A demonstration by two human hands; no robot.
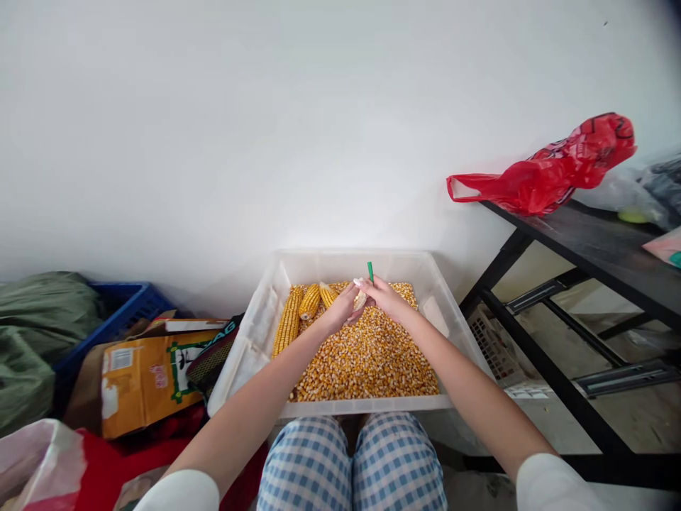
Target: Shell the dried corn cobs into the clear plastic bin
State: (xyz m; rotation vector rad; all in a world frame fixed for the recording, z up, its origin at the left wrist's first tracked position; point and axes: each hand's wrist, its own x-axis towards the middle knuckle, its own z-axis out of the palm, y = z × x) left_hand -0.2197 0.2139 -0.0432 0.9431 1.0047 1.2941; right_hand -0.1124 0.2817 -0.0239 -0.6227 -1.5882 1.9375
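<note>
A pale, mostly bare corn cob (360, 301) is held over the bin between my two hands. My left hand (345, 306) is closed round it from the left side. My right hand (389, 298) is closed at the cob's right side, and a thin tool with a green handle (370, 270) sticks up from its grip. The tool's working end is hidden by the fingers. Beneath both hands lies a heap of loose yellow corn kernels (367, 365). Several whole yellow corn ears (288, 323) rest at the left inside the bin.
The translucent plastic bin (340, 407) stands before my knees, against a white wall. On its left are a cardboard box (143, 383) and a blue crate (120, 312). To the right, a black-framed table (596, 238) carries a red plastic bag (564, 170).
</note>
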